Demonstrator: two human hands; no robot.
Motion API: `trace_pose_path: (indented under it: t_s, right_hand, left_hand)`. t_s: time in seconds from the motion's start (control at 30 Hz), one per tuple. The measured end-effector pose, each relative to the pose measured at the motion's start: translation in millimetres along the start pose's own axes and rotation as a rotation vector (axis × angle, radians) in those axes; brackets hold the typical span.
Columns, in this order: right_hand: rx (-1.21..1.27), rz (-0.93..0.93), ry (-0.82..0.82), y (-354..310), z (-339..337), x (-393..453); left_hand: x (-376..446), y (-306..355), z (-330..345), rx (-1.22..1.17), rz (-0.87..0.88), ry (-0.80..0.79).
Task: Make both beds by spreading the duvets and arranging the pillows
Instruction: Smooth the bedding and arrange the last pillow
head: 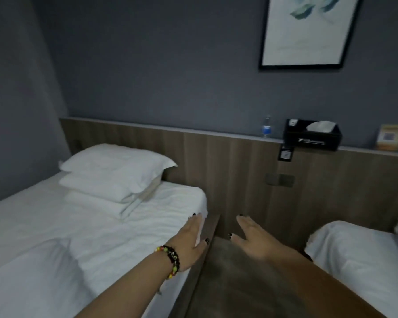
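Looking down from the head camera, the left hand [191,239] is flat with straight fingers by the edge of the left bed [101,226]. The right hand [253,239] is flat too, over the floor gap, and holds nothing. Two white pillows [115,173] sit stacked by the wooden headboard [228,171]. The duvet [32,271] lies bunched low on the left bed. It looks soft, puffy and floppy, so I think it is best to grab it by its top corners. The right bed [359,255] is white too.
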State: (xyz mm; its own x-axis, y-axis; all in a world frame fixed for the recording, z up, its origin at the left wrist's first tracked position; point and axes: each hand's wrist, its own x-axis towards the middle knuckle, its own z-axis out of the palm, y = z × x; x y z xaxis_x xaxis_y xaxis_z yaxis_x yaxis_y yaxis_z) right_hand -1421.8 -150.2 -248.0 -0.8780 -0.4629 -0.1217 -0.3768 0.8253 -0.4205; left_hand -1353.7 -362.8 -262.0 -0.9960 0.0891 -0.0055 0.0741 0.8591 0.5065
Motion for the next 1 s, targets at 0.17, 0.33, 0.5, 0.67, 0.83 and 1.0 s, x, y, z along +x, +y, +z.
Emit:
trace_pose_path:
  t_s: [0.17,0.33,0.5,0.67,0.83,1.0]
  right_hand:
    - [-0.029,-0.138,-0.076,-56,15,55]
    - [-0.025,-0.211,-0.145,-88,32,109]
    - [-0.128,-0.311,-0.29,-126,60,179]
    - [-0.13,-0.486,-0.469,-203,128,210]
    - [-0.135,-0.594,-0.58,-292,206,225]
    - [-0.048,-0.529,-0.681,-361,279,235]
  left_hand:
    - [-19,-65,-25,-0.026,-0.15,0.074]
    - [-20,-124,-33,-0.024,-0.34,0.082]
    - [-34,-174,-42,-0.076,-0.567,0.162]
    - [-80,-227,-51,-0.137,-0.757,0.252]
    - [-149,-302,-62,-0.169,-0.962,0.232]
    - [-206,-377,-75,-0.205,-1.152,0.21]
